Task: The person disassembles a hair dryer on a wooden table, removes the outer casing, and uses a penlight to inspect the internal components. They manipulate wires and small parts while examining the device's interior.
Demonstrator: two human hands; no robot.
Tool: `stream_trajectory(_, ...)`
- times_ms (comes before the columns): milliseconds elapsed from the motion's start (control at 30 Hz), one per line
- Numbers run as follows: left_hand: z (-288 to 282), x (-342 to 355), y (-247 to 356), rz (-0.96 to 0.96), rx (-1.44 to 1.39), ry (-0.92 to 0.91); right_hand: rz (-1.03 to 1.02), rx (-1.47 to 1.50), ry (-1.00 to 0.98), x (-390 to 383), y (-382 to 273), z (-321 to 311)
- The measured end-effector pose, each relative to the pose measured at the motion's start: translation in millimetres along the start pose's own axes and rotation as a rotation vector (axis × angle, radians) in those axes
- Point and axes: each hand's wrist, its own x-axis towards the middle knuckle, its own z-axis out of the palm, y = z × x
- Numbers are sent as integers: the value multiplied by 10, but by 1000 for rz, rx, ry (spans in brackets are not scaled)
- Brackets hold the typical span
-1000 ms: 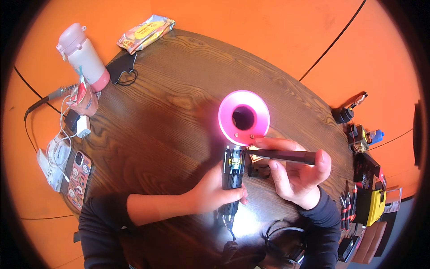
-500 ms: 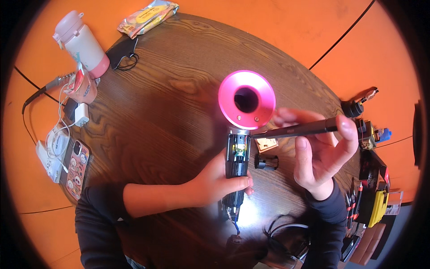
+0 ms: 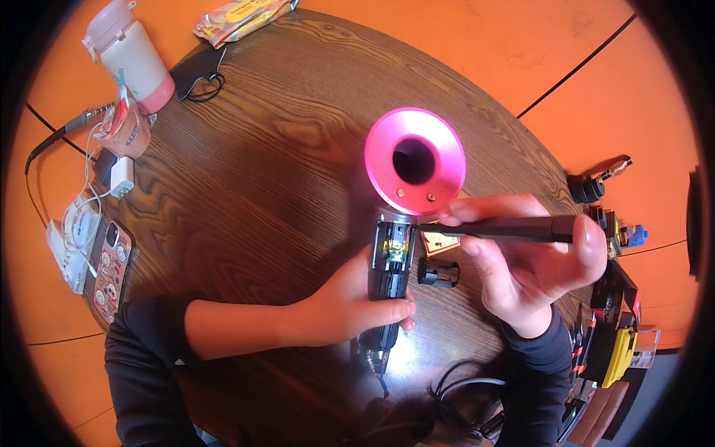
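My left hand (image 3: 350,313) grips the opened black handle (image 3: 391,283) of a hair dryer, its upper part showing exposed electronics. The dryer's pink round head (image 3: 447,164) sits above it, with a dark central hole and two small screws. My right hand (image 3: 544,276) holds a black screwdriver (image 3: 506,228) crosswise between curled fingers and thumb, its tip at the top right of the handle. Behind the tool lies a small tan block (image 3: 439,246); a black plastic part (image 3: 436,273) stands just below that. A cable (image 3: 383,387) hangs from the handle's lower end.
On the dark wooden table (image 3: 283,89): a pink-and-white bottle (image 3: 132,59), wipes pack (image 3: 238,18), pink cup (image 3: 126,135), white charger (image 3: 122,176) and phone (image 3: 112,268) at left. Tools, boxes and a yellow case (image 3: 620,357) line the right. Black cables (image 3: 465,380) lie at bottom right.
The dryer's pink head has shifted upward in view. My right hand has moved right and up with the screwdriver, and its forefinger has come back down near the tool's shaft.
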Motion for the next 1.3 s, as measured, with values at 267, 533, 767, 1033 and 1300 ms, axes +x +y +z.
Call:
stream_trajectory(267, -2, -3, 17, 11, 9, -13, 221, -28, 62, 69, -74, -5)
stream_trajectory(533, -10, 7, -2, 10, 23, -17, 19, -396, -284, 100, -101, -210)
stream_trajectory(767, -16, 15, -4, 8, 25, -19, 204, -49, 3, -48, 8, -4)
stream_trajectory(1033, -7, 8, 20, -5, 9, -22, 190, -74, 2, -9, -30, -75)
stream_trajectory(1300, -3, 6, 15, -17, 21, -4, 83, -171, -163, 65, -83, -156)
